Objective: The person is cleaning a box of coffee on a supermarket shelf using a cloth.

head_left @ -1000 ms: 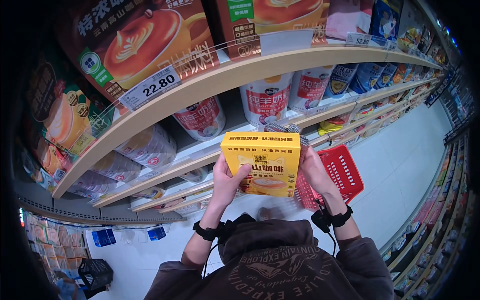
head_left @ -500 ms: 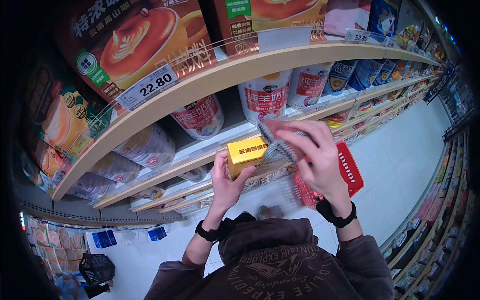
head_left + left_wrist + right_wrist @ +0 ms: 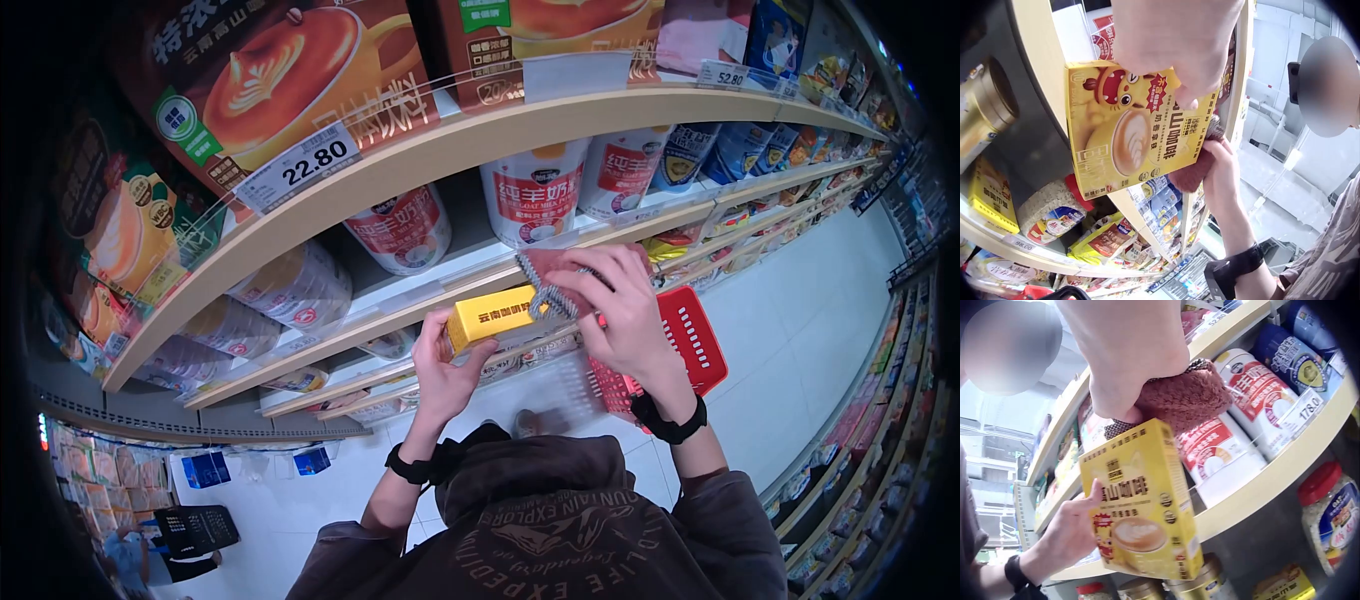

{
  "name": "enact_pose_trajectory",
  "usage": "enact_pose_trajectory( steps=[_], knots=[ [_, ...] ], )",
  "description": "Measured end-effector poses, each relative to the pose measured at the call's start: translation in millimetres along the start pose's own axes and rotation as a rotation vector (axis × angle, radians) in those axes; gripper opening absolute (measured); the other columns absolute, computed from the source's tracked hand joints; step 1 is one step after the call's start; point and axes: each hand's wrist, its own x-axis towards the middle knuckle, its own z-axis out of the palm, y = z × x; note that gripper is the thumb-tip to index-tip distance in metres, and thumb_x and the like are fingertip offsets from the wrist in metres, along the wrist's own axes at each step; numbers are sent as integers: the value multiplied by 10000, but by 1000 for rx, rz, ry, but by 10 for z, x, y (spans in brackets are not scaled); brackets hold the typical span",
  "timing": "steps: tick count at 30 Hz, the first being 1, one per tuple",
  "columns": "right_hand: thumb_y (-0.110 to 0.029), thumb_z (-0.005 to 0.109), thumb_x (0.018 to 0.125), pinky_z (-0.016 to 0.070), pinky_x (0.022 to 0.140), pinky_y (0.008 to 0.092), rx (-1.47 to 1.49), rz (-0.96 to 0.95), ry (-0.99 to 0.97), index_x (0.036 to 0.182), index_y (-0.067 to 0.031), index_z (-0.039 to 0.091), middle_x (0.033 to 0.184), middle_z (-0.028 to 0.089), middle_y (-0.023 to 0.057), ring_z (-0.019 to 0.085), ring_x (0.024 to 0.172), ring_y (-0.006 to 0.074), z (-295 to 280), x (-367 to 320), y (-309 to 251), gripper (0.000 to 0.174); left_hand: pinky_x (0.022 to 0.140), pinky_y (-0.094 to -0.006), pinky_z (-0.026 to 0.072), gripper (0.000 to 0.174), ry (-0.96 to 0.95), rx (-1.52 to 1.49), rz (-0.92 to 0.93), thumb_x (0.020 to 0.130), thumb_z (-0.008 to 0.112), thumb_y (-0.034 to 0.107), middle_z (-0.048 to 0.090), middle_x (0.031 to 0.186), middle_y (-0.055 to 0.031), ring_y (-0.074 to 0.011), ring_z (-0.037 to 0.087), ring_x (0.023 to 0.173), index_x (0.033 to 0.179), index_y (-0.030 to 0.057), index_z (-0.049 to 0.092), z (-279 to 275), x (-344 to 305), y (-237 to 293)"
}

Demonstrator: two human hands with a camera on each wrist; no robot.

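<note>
My left hand (image 3: 447,372) grips a yellow coffee box (image 3: 488,318) by its left side, thumb on the near face. The box is tilted so that its narrow printed top faces up in the head view. A coffee cup and a cartoon cat show on one broad face of the box (image 3: 1100,134) in the left wrist view. My right hand (image 3: 635,325) holds a fuzzy reddish-brown cloth (image 3: 1185,400) with a black-and-white checked side. The cloth lies over the right end of the box's top, in front of the shelf.
Large brown coffee boxes (image 3: 290,90) stand on the upper shelf (image 3: 400,135) behind a clear strip with price tags. Below are milk powder cans (image 3: 530,195). A red shopping basket (image 3: 695,340) is beyond my right hand; a black basket (image 3: 197,530) is at lower left.
The box has turned from showing its broad front to showing its top. My right hand has left its side and brought the cloth over onto the top.
</note>
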Motion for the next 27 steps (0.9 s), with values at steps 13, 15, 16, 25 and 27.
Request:
enact_pose_trajectory(
  steps=[13, 15, 16, 25, 27],
  knots=[
    [-78, 495, 824, 424, 658, 277, 639, 859, -96, 1012, 35, 583, 712, 556, 88, 492, 686, 117, 647, -1005, 930, 237, 879, -268, 489, 288, -107, -474, -662, 915, 605, 79, 628, 1081, -74, -122, 608, 1001, 1165, 13, 479, 113, -21, -623],
    [-194, 548, 857, 421, 665, 280, 740, 917, -128, 952, 52, 597, 725, 566, 80, 498, 702, 124, 777, -1199, 992, 268, 853, -285, 511, 274, -105, -558, -837, 941, 585, 169, 640, 1067, -73, -128, 631, 962, 1159, 21, 512, 117, -90, -819],
    [-194, 548, 857, 421, 665, 280, 739, 920, -129, 952, 52, 597, 725, 566, 80, 498, 702, 124, 792, -1254, 981, 268, 853, -285, 511, 274, -104, -559, -840, 941, 585, 169, 640, 1067, -73, -128, 631, 962, 1159, 21, 512, 118, -109, -922],
    [-551, 618, 837, 415, 714, 255, 677, 1198, -571, 896, 28, 641, 839, 607, 57, 532, 791, 128, 910, -1473, 958, 583, 841, -322, 525, 298, -32, -711, -1016, 944, 577, 280, 658, 1061, -88, -163, 652, 940, 1100, 25, 575, 187, -135, -1492],
    [-429, 686, 823, 444, 818, 247, 652, 1236, -703, 1061, 32, 629, 985, 641, 86, 589, 922, 144, 966, -1483, 1014, 521, 836, -322, 527, 305, -27, -724, -1031, 948, 568, 285, 658, 1066, -88, -160, 652, 945, 1105, 23, 574, 205, -130, -1546]
  ],
)
